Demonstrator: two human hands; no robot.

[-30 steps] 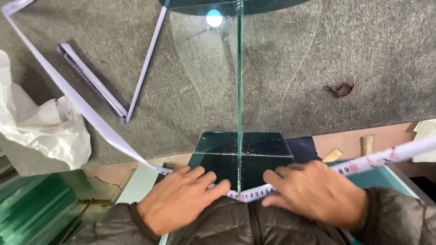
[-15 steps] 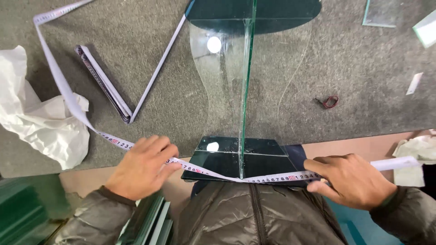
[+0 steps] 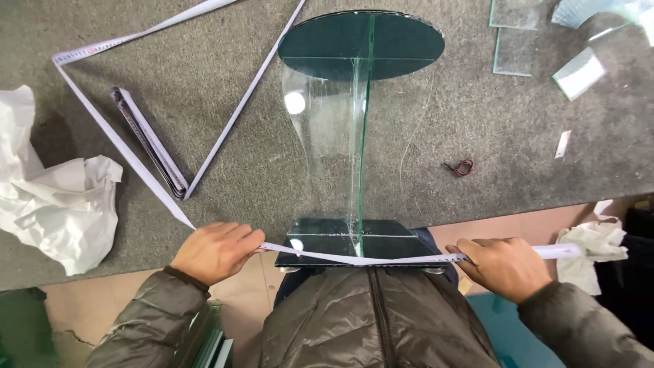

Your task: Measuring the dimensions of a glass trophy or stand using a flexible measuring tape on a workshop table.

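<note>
1. The tape (image 3: 354, 259) runs taut between the hands, across the near edge of the glass stand (image 3: 360, 136).
2. The left hand (image 3: 214, 251) pinches it closed; the right hand (image 3: 505, 267) grips it in a fist.
3. Tape — light, limp, likely slippery; best held pinched flat.
4. Stand — probably heavy and fragile, with hard edges; I would lift it by the square base.

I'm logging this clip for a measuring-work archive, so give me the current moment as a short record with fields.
left hand: pinches the white measuring tape near the glass stand's square base
right hand: grips the same tape at the other side
tape: pulled taut between both hands across the near edge of the base
glass stand: lying on the grey felt table, oval end away from the person
nearby: crumpled white paper, glass offcuts
</note>
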